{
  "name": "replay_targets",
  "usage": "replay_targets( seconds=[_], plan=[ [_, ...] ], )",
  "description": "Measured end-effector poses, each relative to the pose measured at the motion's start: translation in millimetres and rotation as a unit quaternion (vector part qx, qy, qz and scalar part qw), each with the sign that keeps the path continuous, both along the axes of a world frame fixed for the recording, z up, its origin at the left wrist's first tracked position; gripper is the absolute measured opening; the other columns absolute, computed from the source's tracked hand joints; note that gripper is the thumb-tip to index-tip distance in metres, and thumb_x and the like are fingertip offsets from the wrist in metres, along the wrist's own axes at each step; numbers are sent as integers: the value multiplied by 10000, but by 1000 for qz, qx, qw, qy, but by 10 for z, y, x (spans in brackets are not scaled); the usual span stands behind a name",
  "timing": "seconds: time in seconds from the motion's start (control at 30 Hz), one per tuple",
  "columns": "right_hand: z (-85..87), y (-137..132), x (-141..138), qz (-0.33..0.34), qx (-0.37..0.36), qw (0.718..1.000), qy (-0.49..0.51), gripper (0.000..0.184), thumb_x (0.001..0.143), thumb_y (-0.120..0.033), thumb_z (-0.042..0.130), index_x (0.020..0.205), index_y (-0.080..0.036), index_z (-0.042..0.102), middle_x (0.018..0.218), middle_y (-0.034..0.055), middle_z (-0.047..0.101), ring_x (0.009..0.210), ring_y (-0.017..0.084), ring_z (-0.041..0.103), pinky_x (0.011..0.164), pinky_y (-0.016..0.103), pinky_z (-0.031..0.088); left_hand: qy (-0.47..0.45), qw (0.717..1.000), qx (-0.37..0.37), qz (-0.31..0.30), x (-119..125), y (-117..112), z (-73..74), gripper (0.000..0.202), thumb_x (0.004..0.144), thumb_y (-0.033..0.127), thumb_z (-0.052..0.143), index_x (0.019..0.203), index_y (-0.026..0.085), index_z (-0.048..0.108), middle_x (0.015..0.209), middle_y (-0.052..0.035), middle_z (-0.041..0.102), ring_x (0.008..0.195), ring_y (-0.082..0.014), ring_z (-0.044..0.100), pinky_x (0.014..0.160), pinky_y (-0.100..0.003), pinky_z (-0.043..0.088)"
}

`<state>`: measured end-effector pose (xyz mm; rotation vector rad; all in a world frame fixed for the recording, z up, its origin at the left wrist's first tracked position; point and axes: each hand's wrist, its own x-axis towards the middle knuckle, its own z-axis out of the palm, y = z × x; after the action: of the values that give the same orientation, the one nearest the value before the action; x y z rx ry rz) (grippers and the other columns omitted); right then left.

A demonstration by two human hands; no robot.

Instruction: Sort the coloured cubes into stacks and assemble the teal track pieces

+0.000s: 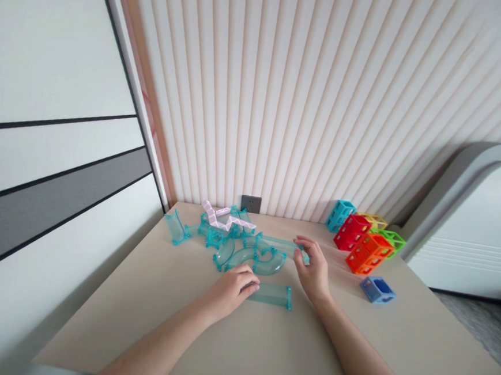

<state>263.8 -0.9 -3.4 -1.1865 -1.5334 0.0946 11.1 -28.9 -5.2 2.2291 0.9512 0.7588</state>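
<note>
Straight teal tube is touched at its left end by the left hand, near the front of the table

Left fingers are curled loosely on this tube, not closed around it; the right hand is pinching, half open, the end of another clear tube beside the curved pieces. A careless push could roll the straight tube away or disturb the loose pile, since nothing is fixed
</note>
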Motion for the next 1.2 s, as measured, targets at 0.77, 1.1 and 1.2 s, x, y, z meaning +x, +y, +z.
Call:
replay_targets(
  seconds=[0.77,1.1,1.2],
  plan=[
    [-16,-108,-34,181,-1,983,37,97,962,-307,583,1038,-254,610,1162,110,626,1070,261,665,922,485,557,-112,957,170,207,-176,129,150,500,946,379,586,1391,222,418,1286,-140,587,1125,-256,614,935,-408,536],
    [65,-227,-46,263,-50,961,-64,232,964,-284,576,1193,-266,543,1296,143,598,1171,267,639,973,465,548,-133,963,181,150,-310,147,194,373,949,354,599,1295,226,546,1185,-102,610,1007,-210,646,914,-378,559],
    [142,-305,40,273,-56,949,-148,312,950,-228,595,1253,-273,532,1287,131,629,1182,255,635,987,445,538,-99,975,176,90,-399,145,240,395,923,371,647,1285,232,571,1203,-103,604,1055,-220,642,949,-379,548]
  ],
)
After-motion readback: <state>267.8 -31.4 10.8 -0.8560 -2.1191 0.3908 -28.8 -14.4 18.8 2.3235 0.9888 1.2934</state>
